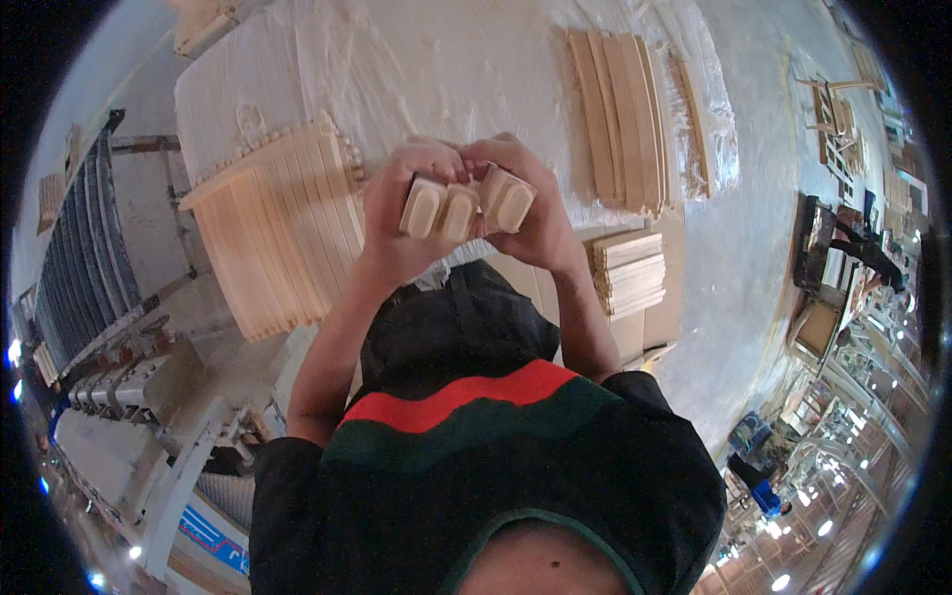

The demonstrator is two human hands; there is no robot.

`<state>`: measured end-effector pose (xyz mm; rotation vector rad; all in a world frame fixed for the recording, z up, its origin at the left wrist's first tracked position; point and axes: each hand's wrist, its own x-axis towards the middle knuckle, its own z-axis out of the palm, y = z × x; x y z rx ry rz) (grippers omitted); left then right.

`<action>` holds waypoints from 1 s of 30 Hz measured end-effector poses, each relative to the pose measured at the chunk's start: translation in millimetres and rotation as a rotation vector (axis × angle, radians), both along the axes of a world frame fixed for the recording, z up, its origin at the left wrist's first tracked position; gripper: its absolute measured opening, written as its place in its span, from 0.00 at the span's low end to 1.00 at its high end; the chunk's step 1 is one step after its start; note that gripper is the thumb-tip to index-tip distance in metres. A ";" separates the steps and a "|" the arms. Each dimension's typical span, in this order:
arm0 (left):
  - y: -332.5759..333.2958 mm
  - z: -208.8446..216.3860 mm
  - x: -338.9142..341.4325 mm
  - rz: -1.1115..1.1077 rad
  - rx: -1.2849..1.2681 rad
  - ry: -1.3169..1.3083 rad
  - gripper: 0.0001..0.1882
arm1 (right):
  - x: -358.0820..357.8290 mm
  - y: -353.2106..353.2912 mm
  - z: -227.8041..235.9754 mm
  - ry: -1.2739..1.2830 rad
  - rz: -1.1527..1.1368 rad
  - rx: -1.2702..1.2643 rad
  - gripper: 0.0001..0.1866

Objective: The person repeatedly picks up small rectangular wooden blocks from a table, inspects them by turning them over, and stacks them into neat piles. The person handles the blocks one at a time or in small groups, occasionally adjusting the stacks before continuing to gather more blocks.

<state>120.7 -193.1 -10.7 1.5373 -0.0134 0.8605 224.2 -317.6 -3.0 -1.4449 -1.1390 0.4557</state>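
Bars (423, 210), seemingly three, end-up between your two hands.
Your left grip (399, 193) closes around two and your right grip (538, 203) around what looks like one, all in front of your waist; for good control, keep the fingers firm and the ends level, so edges don't knock. Count one big slat stack (283, 233) on your left, one long stack (620, 119) on your right, one short stack (629, 275) nearer you; single slats pack too tightly to count.

Lamps (781, 582) glare near the dark, strongly bent fisheye edges.
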 end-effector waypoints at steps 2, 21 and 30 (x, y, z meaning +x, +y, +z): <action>1.8 5.8 -0.6 0.052 0.094 0.094 0.31 | 5.5 1.5 -3.2 0.001 0.060 0.011 0.31; 19.2 23.1 -10.5 -0.134 0.074 0.272 0.27 | -11.8 4.8 0.3 0.097 0.146 -0.185 0.43; 39.1 35.1 -9.4 -0.283 0.073 0.375 0.22 | -22.5 7.5 -18.9 0.133 0.014 -0.231 0.50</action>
